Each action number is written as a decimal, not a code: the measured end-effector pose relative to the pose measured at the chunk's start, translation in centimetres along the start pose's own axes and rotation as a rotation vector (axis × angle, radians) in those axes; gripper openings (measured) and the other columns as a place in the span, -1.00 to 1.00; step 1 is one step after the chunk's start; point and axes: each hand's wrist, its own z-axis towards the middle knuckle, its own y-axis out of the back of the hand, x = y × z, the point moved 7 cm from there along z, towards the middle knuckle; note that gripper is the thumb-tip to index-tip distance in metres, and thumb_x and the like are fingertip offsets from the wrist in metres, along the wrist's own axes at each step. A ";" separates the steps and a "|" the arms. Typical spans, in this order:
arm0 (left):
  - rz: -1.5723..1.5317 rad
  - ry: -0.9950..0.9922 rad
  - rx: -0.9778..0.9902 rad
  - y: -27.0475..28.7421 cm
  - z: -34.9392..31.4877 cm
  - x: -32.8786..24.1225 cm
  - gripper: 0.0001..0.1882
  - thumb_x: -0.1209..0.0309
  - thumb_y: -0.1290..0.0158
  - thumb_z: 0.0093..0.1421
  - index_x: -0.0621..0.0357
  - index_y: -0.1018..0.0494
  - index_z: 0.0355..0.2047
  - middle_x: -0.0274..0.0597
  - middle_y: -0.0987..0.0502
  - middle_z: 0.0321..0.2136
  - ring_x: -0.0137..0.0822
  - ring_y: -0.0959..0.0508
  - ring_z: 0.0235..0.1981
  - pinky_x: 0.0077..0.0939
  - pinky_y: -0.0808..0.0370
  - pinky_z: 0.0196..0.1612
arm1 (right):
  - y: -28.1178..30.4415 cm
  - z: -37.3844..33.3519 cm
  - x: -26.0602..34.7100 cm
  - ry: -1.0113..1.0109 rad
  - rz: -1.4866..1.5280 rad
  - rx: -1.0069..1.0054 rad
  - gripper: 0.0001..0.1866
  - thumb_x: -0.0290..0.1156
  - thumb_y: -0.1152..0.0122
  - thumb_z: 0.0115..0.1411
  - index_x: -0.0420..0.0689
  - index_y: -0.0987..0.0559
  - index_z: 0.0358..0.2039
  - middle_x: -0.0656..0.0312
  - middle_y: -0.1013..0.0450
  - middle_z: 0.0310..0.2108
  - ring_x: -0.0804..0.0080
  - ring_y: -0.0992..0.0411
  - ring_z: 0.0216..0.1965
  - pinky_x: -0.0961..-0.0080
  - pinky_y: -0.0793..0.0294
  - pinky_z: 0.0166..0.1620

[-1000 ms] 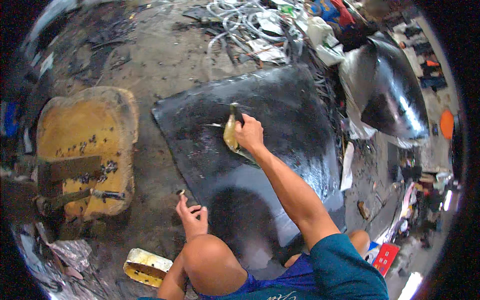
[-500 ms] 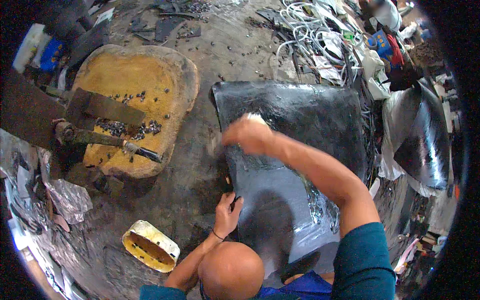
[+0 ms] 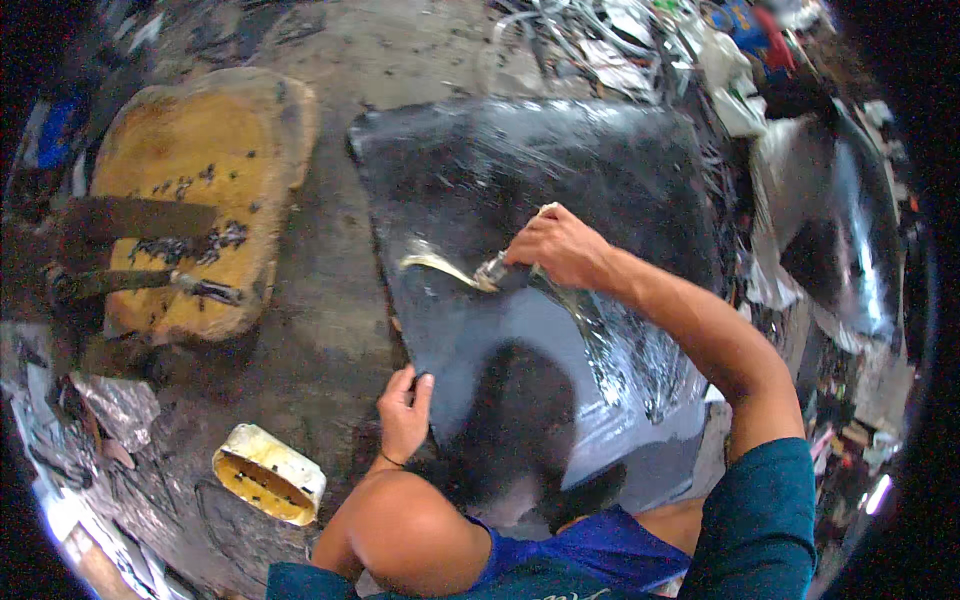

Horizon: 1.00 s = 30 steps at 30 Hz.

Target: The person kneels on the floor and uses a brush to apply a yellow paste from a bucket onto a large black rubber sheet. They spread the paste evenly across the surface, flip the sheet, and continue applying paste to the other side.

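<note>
Black sheet (image 3: 497,312): lies on the floor (image 3: 335,215), under the right hand
Right hand (image 3: 560,252): closed round the brush
Left hand (image 3: 404,418): at the sheet's left edge; cannot tell if gripping
Brush (image 3: 490,271): slants down leftward, bristles on sheet; right hand nearer
Pale streak (image 3: 438,264): leftward from bristles

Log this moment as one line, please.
left hand: at black sheet edge | right hand: grips brush-like tool | things: pale streak beside tool | rest: yellow slab, oval container
</note>
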 end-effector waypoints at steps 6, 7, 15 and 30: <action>-0.075 0.026 0.016 -0.2 0.4 1.0 -0.68 0.42 -0.09 0.27 0.47 -0.44 -0.08 -0.22 -0.54 -0.24 -0.52 -0.45 -0.27 -0.59 -0.43 -0.22 | -6.8 -23.5 4.7 -0.424 0.199 0.118 -0.48 -0.62 -0.09 -0.08 0.12 -0.56 -0.07 0.43 -0.51 -0.06 0.45 -0.40 0.03 0.31 -0.19 0.09; -0.029 0.053 0.042 -0.5 0.6 1.0 -0.67 0.43 -0.08 0.27 0.47 -0.44 -0.06 -0.23 -0.54 -0.24 -0.53 -0.46 -0.27 -0.61 -0.43 -0.21 | -8.5 -28.4 6.7 -0.469 0.214 0.029 -0.47 -0.64 -0.08 -0.08 0.12 -0.56 -0.07 0.43 -0.51 -0.07 0.45 -0.40 0.03 0.31 -0.19 0.09; 0.418 -0.082 0.112 0.6 1.8 -1.2 -0.62 0.31 -0.06 0.28 0.47 -0.47 -0.10 -0.16 -0.60 -0.37 -0.48 -0.50 -0.38 -0.55 -0.45 -0.25 | -9.4 -40.3 16.8 -1.278 0.125 -0.557 -0.32 -0.71 -0.06 -0.09 0.10 -0.45 0.10 0.11 -0.45 -0.03 0.05 -0.44 -0.04 0.16 -0.48 -0.09; 0.854 -0.620 -0.299 -0.8 2.6 -4.3 -0.66 0.34 0.04 0.26 0.18 -0.39 0.02 -0.08 -0.39 0.07 -0.07 -0.30 0.15 -0.12 -0.14 0.20 | 3.7 -25.0 -3.5 -1.092 0.244 -0.857 -0.60 -0.35 -0.13 0.17 -0.29 -0.47 -0.01 -0.16 -0.46 -0.10 -0.05 -0.43 -0.02 0.25 -0.38 0.05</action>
